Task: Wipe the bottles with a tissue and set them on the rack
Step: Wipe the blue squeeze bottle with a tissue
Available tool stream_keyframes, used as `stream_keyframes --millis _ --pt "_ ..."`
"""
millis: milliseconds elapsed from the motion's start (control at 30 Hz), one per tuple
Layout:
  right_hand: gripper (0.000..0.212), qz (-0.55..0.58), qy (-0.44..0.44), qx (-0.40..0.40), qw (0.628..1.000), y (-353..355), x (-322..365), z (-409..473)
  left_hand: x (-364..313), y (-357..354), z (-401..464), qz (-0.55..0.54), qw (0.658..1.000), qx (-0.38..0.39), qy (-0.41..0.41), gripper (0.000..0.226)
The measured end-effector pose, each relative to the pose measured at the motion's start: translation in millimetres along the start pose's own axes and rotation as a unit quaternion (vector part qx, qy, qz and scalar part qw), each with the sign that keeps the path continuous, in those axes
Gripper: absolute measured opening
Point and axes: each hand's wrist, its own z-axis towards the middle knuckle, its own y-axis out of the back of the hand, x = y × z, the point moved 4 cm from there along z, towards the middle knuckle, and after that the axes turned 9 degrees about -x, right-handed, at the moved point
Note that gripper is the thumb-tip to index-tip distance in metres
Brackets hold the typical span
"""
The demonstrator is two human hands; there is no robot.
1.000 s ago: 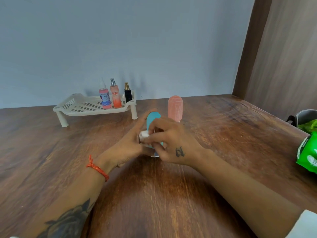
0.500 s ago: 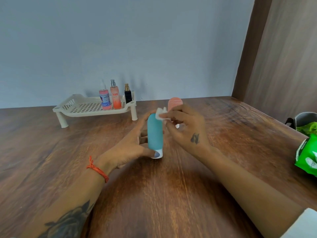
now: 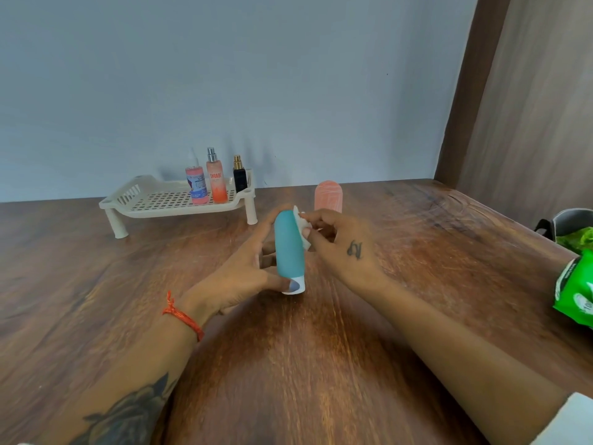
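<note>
The teal bottle (image 3: 289, 250) stands cap-down at the middle of the frame, on the table (image 3: 96, 300), and I keep it there so the wood takes its weight while I rub it. My left hand (image 3: 247, 274) steadies it from the left: thumb curled across the white cap at the bottom, fingers wrapped round the far side, a snug hold rather than a squeeze. My right hand (image 3: 340, 248) works the tissue (image 3: 303, 229): the fingertips pinch the white wad and press it against the bottle's upper right flank, the other fingers loosely bent behind it. I judge the wiping is about at the top of the body.

Just behind my right hand stands the pink bottle (image 3: 328, 195), not yet on the rack, so it is probably next. The rack (image 3: 167, 203) sits in the upper left, against the wall, with three small bottles (image 3: 216, 181) upright at its right end. At the right edge lies a green pack (image 3: 576, 287).
</note>
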Motion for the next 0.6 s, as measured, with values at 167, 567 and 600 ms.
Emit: stream_keyframes --millis 167,567,600 --pt "0.005 0.016 -0.088 0.054 0.994 -2.7 -6.5 -2.6 3.4 3.4 3.2 -0.004 1.000 -0.018 -0.002 0.107" --pt "0.025 -0.046 0.204 -0.032 0.977 1.2 26.9 -8.5 2.4 2.7 1.4 -0.023 1.000 -0.011 -0.001 0.105" --pt "0.026 -0.049 0.235 -0.027 0.970 1.1 27.6 -10.6 1.7 2.1 1.4 -0.027 1.000 -0.012 -0.004 0.104"
